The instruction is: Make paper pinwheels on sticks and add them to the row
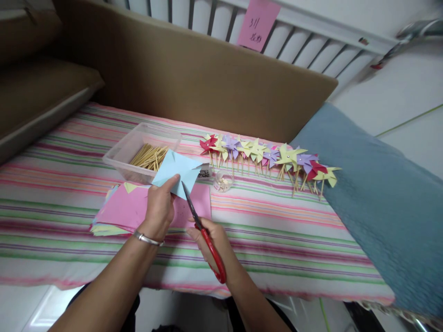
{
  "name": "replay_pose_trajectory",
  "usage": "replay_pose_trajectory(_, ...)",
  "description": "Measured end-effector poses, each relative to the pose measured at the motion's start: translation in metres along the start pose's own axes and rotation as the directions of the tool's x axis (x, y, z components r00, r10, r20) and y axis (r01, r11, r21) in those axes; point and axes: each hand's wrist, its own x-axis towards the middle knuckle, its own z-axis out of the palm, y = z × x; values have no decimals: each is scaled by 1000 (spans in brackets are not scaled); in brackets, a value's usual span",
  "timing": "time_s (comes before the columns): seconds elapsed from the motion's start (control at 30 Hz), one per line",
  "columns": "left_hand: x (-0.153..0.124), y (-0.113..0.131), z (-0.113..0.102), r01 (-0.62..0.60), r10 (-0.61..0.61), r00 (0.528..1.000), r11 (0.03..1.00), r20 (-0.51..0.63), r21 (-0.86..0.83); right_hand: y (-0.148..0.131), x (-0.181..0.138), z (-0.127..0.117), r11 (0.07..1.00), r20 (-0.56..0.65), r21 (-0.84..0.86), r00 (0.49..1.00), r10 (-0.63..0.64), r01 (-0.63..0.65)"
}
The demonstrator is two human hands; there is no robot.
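My left hand (161, 203) pinches a light blue square of paper (183, 167), thumb on top, fingers hidden beneath it. Slits run into the square from its edges. In my right hand (211, 240) is a pair of scissors (195, 216) with red handles; its dark blade tips meet the near edge of the blue paper. Below the paper lies a stack of coloured sheets (121, 210), pink on top with yellow, blue and green edges showing.
Behind the paper, a clear plastic box (119, 154) holds wooden sticks (148, 157). Beside it are a small container of metal pins (204, 172) and a clear cup (224, 181) of small pale pieces. Finished paper pinwheels (258, 150) lie in a row on the striped cloth (277, 244), before a brown board (207, 78).
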Motion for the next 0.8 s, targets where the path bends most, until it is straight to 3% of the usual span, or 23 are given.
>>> replay_pose_trajectory(0.57,2,0,1,-7,7,1000,1000,-16,16,-1,-1,2,1000,-12,-16,1000,20,-20)
replay_pose_trajectory(0.8,1,0,0,-14,15,1000,999,-16,33,6,4,-3,992,24,-117,998,-52,55)
